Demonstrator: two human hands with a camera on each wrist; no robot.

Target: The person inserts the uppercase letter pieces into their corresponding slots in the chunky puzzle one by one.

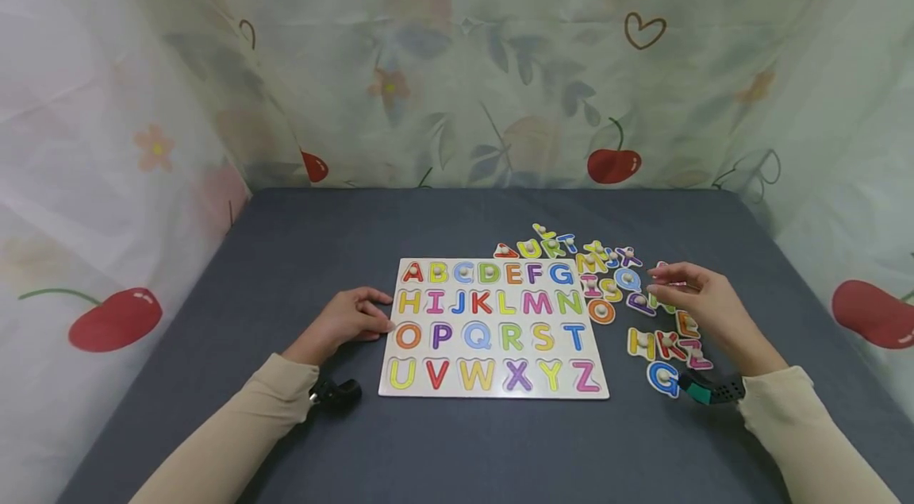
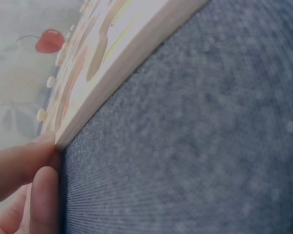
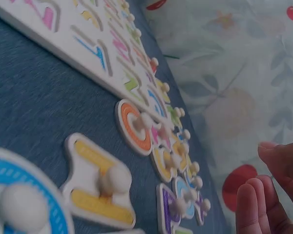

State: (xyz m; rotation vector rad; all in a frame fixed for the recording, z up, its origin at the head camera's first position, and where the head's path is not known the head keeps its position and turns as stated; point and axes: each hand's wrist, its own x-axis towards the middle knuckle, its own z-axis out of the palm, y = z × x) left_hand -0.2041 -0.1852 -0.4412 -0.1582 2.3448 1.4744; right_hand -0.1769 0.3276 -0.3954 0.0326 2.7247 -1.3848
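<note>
A white alphabet puzzle board lies flat on the dark cloth, with several knobbed letters seated in its top row. At the board's left edge rests my left hand; in the left wrist view its fingertips touch the corner. My right hand hovers over loose letter pieces right of the board, thumb and fingers apart, nothing between them. Beneath and around it are a light-blue Q, a yellow H and a blue G. An orange O lies near the board's right edge.
More loose letters, among them a yellow U, lie along the board's back edge and overlap in places. The dark tablecloth runs back to a patterned curtain, which also rises on both sides.
</note>
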